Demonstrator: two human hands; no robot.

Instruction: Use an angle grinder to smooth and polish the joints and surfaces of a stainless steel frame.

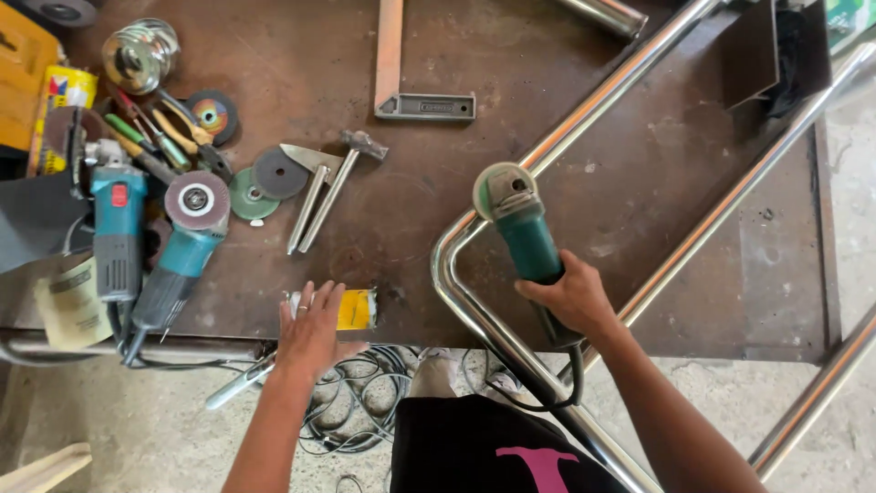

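While the rusty brown counter (pixel 547 82) takes up most of the view, the bent chrome tube (pixel 456 274) serves as the landmark: it runs diagonally from the upper right, curves at a rounded corner near the counter's near edge, and heads back toward the person. Just beside that corner, on its upper right, sits the teal angle grinder (pixel 516 219), its long axis slanting from the disc end, which points up and left away from the person, down to the handle end. The right hand (pixel 570 297) is clenched around that handle, to the right of the corner, so it is the nearer hand to the tool. The left hand (pixel 310 329) lies well left of the corner, fingers spread and released, flat at the counter's near edge and touching a small yellow block (pixel 358 309). Farther left of the tube lie two more grinders (pixel 146 237), loose discs (pixel 274 173) and a hammer (pixel 342 178).
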